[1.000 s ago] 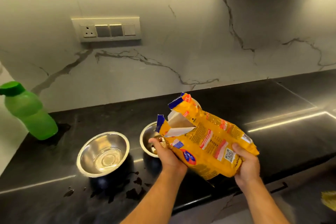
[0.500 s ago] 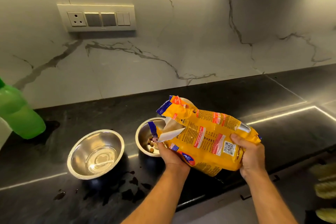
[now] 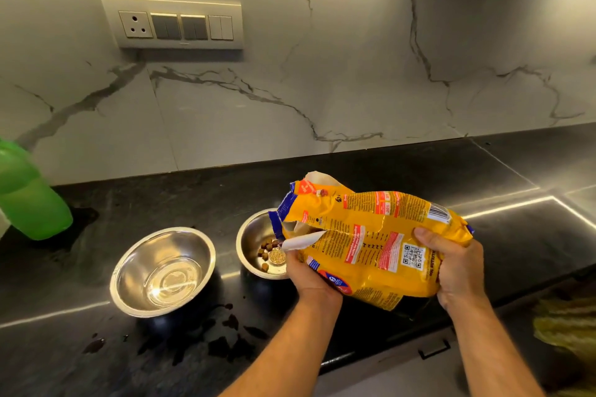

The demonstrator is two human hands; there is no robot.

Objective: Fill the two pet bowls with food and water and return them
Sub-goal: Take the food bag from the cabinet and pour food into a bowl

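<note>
Centre frame: both hands grip the tilted yellow food bag, left hand fingers near its open mouth, right hand at its base, above the kibble bowl; water bowl left, on the desk.

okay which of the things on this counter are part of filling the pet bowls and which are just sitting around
Part of the job: food bag, held by left hand and right hand; food bowl with kibble; water bowl; green bottle.

Just there: switch panel; spilled drops on the counter.

Two bowls, one bag, one bottle
</note>
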